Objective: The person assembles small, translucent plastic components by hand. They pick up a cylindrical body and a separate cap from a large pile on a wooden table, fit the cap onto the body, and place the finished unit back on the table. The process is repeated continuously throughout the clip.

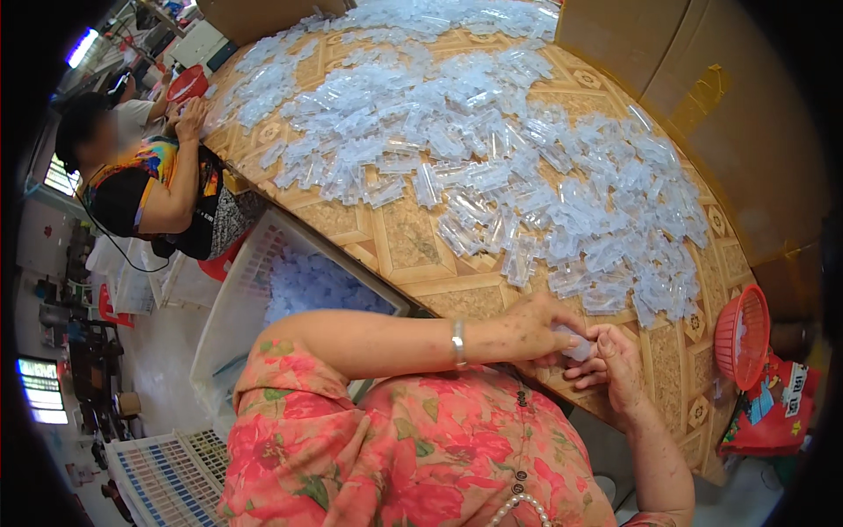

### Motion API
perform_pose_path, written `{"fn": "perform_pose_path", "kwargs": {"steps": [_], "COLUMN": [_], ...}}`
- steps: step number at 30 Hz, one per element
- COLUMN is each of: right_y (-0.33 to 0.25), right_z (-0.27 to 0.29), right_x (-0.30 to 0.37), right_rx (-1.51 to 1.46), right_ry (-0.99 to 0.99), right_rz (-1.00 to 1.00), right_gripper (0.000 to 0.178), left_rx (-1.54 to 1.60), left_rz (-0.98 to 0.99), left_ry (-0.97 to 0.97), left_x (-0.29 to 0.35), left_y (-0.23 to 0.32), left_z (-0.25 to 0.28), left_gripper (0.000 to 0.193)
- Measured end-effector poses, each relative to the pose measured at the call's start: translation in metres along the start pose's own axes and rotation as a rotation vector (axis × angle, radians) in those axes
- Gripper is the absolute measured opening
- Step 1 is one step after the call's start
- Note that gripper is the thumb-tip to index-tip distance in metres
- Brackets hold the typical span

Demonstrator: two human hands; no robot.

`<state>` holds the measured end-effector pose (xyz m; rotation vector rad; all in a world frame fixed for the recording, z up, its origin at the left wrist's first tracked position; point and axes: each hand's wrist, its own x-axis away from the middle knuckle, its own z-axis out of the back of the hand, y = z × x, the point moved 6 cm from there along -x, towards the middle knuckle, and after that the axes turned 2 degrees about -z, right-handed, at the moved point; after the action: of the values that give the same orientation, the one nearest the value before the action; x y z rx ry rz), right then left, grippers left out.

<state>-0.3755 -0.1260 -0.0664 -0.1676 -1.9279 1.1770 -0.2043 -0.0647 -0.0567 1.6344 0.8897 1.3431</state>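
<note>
Both my hands meet at the near edge of the table, over a small clear plastic piece (577, 348). My left hand (534, 328), with a silver bangle at the wrist, pinches the piece between thumb and fingers. From the right, my right hand (615, 358) reaches in with curled fingers at the piece's other side. Its fingertips seem to touch the piece, though their exact grip is partly hidden. Just beyond my hands spreads a wide heap of similar clear, bluish plastic pieces (492, 158).
The patterned tabletop (413, 241) curves across the view. At right are a red plastic basket (742, 338), a red bag (777, 408) and tall cardboard (702, 97). A white crate (237, 290) of plastic pieces stands left, below the table. Another person (149, 184) works at the far left.
</note>
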Motion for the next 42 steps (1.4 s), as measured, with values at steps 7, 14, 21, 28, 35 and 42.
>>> {"fn": "perform_pose_path", "kwargs": {"steps": [7, 14, 21, 28, 35, 42], "right_y": [0.01, 0.01, 0.012, 0.014, 0.017, 0.018], "right_z": [0.004, 0.002, 0.002, 0.005, 0.007, 0.011], "right_x": [0.0, -0.003, -0.001, 0.0, 0.0, 0.001], "right_rx": [0.054, 0.073, 0.062, 0.002, -0.02, -0.062], "right_ry": [-0.038, -0.06, -0.049, -0.02, -0.009, 0.032], "right_rz": [0.03, 0.011, 0.062, 0.116, 0.15, 0.187], "right_gripper": [0.035, 0.029, 0.028, 0.026, 0.027, 0.026], "left_rx": [0.062, -0.946, -1.148, -1.41, -1.343, -1.028], "left_rz": [-0.029, -0.054, -0.293, -0.668, -0.639, -0.771], "left_ry": [0.41, 0.997, 0.814, 0.935, 0.956, 1.106], "left_x": [0.134, 0.241, 0.138, 0.017, -0.025, -0.013], "left_y": [0.003, 0.022, 0.05, 0.081, 0.08, 0.092], "left_z": [0.104, 0.178, 0.19, 0.217, 0.253, 0.218], "left_gripper": [0.03, 0.031, 0.037, 0.037, 0.019, 0.013]}}
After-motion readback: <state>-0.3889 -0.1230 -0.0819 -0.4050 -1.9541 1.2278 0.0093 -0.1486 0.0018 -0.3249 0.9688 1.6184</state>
